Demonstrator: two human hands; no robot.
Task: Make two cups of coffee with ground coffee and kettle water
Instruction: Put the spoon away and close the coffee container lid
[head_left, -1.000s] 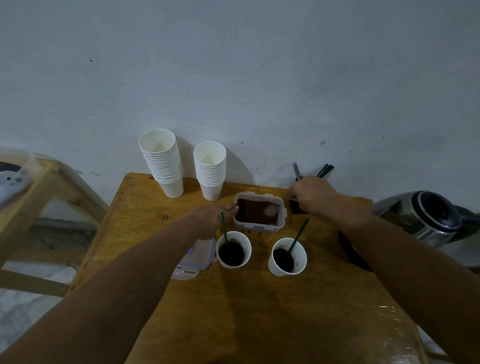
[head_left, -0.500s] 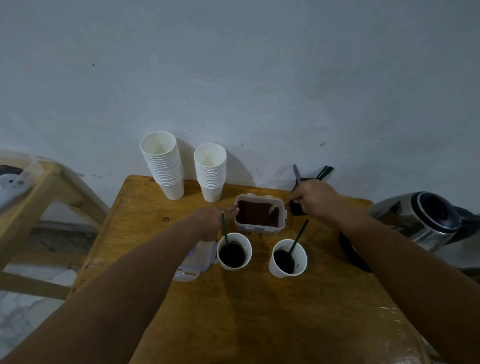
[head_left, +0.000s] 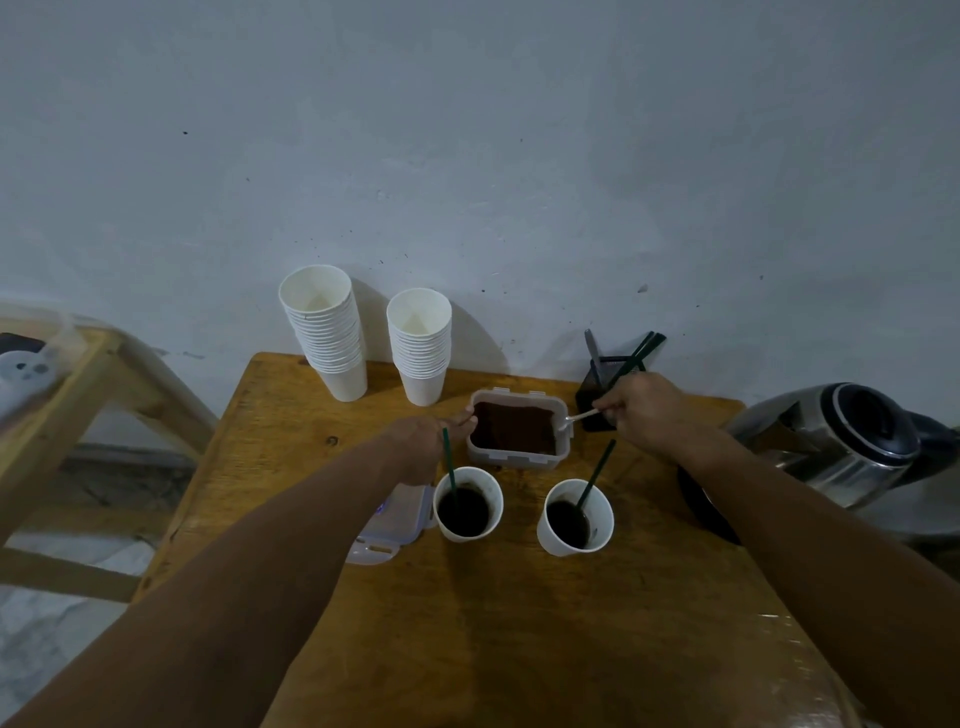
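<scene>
Two white paper cups (head_left: 468, 503) (head_left: 575, 516) stood on the grainy wooden counter (head_left: 519, 639), each holding dark liquid and a thin green stirrer. Behind them I saw a rectangular clear plastic tub (head_left: 519, 429) of coarse brown coffee grounds. Left hand (head_left: 421, 447) gripped its rim, fingers curled; right hand (head_left: 647, 410) pinched a white plastic spoon (head_left: 577, 417) at its edge. A rounded steel kettle (head_left: 852, 441) sat right.

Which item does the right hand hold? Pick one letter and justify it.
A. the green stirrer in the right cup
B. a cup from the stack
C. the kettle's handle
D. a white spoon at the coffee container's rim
D: the right hand pinches a white spoon whose tip rests at the rim of the coffee container, clear of both filled cups.
</scene>
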